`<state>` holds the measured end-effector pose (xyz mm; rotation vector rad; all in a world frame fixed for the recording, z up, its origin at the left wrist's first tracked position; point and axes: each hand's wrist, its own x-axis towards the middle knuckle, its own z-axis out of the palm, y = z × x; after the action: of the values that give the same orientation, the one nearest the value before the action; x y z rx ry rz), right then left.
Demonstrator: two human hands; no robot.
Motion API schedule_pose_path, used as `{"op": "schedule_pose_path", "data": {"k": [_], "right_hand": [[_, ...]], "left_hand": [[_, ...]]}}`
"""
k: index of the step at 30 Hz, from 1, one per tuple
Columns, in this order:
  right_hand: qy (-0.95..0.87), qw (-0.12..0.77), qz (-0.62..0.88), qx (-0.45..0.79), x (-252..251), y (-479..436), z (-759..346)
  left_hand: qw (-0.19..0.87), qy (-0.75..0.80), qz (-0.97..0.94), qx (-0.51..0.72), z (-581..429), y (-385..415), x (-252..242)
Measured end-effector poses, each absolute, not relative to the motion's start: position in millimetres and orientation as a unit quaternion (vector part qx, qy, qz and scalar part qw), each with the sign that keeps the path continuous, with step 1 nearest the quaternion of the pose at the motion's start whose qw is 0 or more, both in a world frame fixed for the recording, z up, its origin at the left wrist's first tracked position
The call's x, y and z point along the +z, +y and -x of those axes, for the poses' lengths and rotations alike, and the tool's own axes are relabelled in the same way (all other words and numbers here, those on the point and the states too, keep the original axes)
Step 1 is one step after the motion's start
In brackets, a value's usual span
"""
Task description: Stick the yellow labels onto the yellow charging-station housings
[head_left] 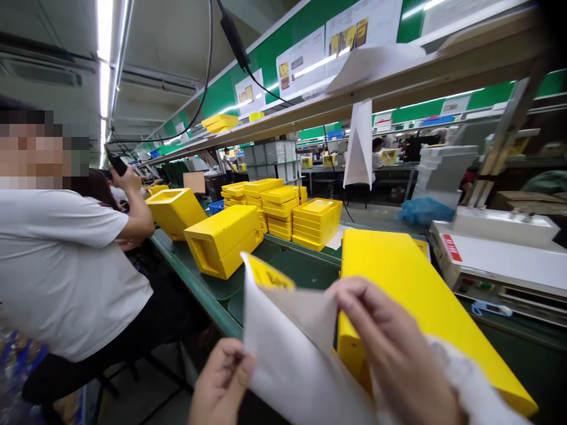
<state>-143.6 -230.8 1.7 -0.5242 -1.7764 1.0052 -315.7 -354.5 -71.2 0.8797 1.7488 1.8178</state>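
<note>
Two hands point(219, 381) point(390, 348), white sheet point(287, 354) — stacked yellow boxes point(316, 224)

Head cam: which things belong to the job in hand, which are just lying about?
Job in hand:
left hand
right hand
white sheet with yellow print
long yellow box

Lying about:
stacked yellow boxes
yellow box on the green bench
blue plastic bag
white machine

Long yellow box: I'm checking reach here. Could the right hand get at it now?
Probably yes: the right hand sits just in front of the long yellow box, nothing between them, though it's gripping a white sheet.
</note>
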Motion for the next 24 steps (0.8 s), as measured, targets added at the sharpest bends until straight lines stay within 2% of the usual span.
{"op": "schedule_pose_path", "data": {"k": [4,7,11,13,15,17,20,21,24], "right_hand": [[-0.678,0.587,0.254,0.362,79.3,-163.9,131.5],[-0.668,0.642,0.278,0.255,125.1,-111.3,117.5],[-0.737,0.584,0.334,0.056,139.7,-79.1,93.7],[-0.765,0.546,0.338,0.051,132.3,-78.8,83.7],[-0.787,0.531,0.301,0.092,122.6,-86.3,76.6],[-0.808,0.531,0.223,0.124,113.6,-101.5,71.9],[-0.842,0.516,0.118,0.101,99.2,-135.1,64.4],[-0.854,0.505,0.094,0.081,93.1,-146.5,60.3],[-0.882,0.463,0.054,0.059,69.9,-172.2,43.3]], "left_hand": [[0.196,0.688,-0.306,0.629,392.1,-333.7,-86.1],[0.181,0.753,-0.316,0.548,430.1,-297.0,-112.0],[0.183,0.800,-0.305,0.483,440.1,-252.6,-150.7],[0.170,0.807,-0.311,0.473,430.5,-241.2,-150.5],[0.162,0.793,-0.340,0.479,410.2,-238.1,-128.0],[0.223,0.737,-0.396,0.501,379.0,-241.7,-86.7],[0.517,0.513,-0.405,0.552,322.9,-249.6,-15.7],[0.572,0.453,-0.408,0.549,306.0,-250.1,3.3],[0.618,0.392,-0.396,0.555,270.9,-240.7,32.1]]}}
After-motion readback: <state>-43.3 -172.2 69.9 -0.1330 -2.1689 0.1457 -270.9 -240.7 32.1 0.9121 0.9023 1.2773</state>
